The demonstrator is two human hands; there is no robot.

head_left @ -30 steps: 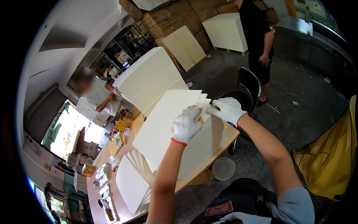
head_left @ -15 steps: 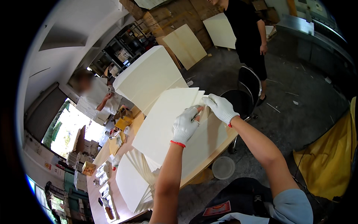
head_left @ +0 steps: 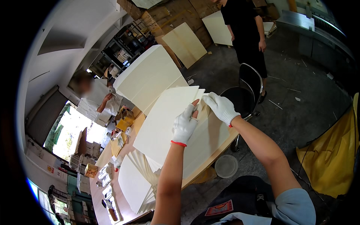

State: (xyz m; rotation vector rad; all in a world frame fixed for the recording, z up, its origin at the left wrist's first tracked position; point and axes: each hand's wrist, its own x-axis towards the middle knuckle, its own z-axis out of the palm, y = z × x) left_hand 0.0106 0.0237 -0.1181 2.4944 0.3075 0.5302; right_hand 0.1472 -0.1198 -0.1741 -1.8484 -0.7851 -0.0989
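Note:
White sheets [head_left: 165, 120], large and thin like board, lie in a slightly fanned stack on the table before me. My left hand [head_left: 185, 123], in a white glove with bare thumb and fingertip showing, is over the top sheet near its right edge. Its thumb and forefinger are apart, with nothing seen between them. My right hand [head_left: 222, 108], fully gloved, is closed at the stack's far right corner, its fingers on the sheet edges. How many sheets it grips is hidden. A second fanned pile of white sheets [head_left: 135, 183] lies at the near left.
Taller white boards [head_left: 150, 78] stand behind the stack. Tools and a white tray [head_left: 111, 202] lie along the table's left side. A black chair [head_left: 240, 97] is beyond my right hand, near a standing person [head_left: 243, 33]. Another person [head_left: 101, 93] works at far left. A bucket [head_left: 226, 166] stands below the table edge.
My left forefinger and thumb have spread and lifted slightly from the sheet edges. My right hand stays at the corner. The standing person has shifted slightly left.

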